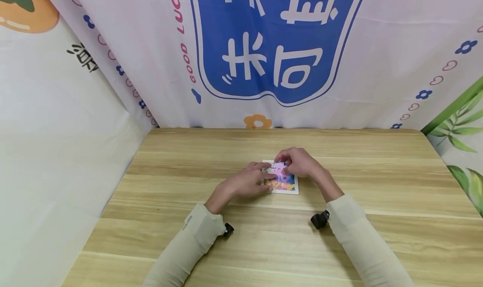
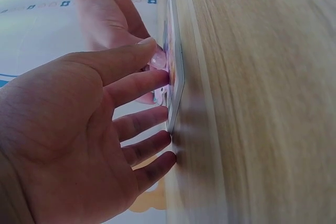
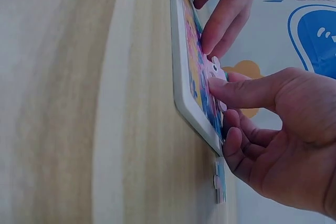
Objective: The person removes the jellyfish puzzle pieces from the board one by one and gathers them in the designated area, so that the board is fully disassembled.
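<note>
A small jigsaw puzzle board with a white rim and a pink, blue and yellow picture lies flat on the table. My left hand rests its spread, nearly straight fingers on the board's left part, and in the left wrist view the lowest fingertip touches down beside it. At the far right corner of the board, my right hand pinches a pink puzzle piece with a printed face, its thumb on top. The other fingers curl near the board's edge. Both hands hide much of the picture.
A loose puzzle piece lies on the wooden table just past the board, seen in the right wrist view. A printed cloth hangs behind the table's far edge. Small black devices sit at both wrists.
</note>
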The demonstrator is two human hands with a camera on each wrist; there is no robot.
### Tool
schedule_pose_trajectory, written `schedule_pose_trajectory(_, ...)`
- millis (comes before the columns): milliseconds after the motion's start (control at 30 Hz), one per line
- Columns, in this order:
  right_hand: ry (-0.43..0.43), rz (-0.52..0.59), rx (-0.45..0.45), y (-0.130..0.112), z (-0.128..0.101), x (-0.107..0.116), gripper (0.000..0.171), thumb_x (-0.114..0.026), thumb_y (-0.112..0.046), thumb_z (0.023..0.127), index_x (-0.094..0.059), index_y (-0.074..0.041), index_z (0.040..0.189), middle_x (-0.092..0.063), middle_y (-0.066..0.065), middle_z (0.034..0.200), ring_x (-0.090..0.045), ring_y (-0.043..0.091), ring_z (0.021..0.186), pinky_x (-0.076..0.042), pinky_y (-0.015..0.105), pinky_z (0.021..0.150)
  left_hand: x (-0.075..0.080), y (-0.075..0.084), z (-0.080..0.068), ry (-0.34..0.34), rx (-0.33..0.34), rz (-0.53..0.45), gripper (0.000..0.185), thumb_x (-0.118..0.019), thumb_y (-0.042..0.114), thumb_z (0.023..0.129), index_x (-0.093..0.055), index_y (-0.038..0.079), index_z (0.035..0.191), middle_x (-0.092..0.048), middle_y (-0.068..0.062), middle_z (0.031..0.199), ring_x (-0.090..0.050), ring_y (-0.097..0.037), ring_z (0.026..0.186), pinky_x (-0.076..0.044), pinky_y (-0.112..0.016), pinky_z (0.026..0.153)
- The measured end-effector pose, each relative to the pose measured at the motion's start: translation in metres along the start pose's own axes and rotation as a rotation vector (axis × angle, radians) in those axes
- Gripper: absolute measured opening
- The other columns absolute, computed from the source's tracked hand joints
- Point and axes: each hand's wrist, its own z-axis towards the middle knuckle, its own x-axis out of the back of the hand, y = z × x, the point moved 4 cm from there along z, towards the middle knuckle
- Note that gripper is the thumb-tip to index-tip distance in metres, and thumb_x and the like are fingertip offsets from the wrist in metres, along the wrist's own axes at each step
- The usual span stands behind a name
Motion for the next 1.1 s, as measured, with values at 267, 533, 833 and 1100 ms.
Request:
schedule_pose_trajectory(267,0.042,0.069,0.027,0.0027,-0.0046,0.0013,0.023,-0.066,0.003,0.097,-0.076,-0.006,0.116,-0.073,0.011,0.108,-0.063,0.024,0.098,-0.054,0.040,0.093,-0.0024,-0.0004,-0.0005,0.002,0.002,-0.019,0.049,-0.063,0.035,0.109,-0.058,0.020,0.156,-0.035,-0.012,0.175,-0.033,-0.039,0.160,-0.032,-0.054,0.131)
schedule_pose_trajectory(533,0.056,0.086,0.046,0.0043,-0.0073,0.0037,0.019,-0.062,-0.001,0.103,-0.076,-0.007,0.113,-0.073,0.012,0.104,-0.062,0.023,0.094,-0.052,0.035,0.087,-0.0021,-0.0016,0.0004,0.007,-0.008,-0.025,0.048,-0.063,0.034,0.109,-0.059,0.019,0.155,-0.035,-0.012,0.175,-0.033,-0.038,0.160,-0.033,-0.053,0.131)
schedule_pose_trajectory(833,0.065,0.087,0.021,0.0048,-0.0051,0.0027,0.022,-0.057,-0.004,0.105,-0.076,-0.007,0.114,-0.072,0.014,0.106,-0.061,0.025,0.096,-0.050,0.037,0.088,-0.0025,-0.0017,0.0002,0.007,-0.002,-0.027,0.048,-0.063,0.034,0.110,-0.058,0.020,0.156,-0.034,-0.011,0.175,-0.033,-0.039,0.160,-0.034,-0.054,0.130)
schedule_pose_trajectory(1100,0.078,0.127,-0.032,0.0099,-0.0058,0.0039,0.023,-0.057,-0.008,0.104,-0.077,-0.008,0.116,-0.071,0.014,0.110,-0.061,0.027,0.101,-0.047,0.037,0.090,-0.0022,-0.0019,-0.0001,0.014,0.002,-0.025,0.048,-0.064,0.034,0.109,-0.059,0.020,0.155,-0.034,-0.011,0.176,-0.034,-0.038,0.160,-0.034,-0.054,0.130)
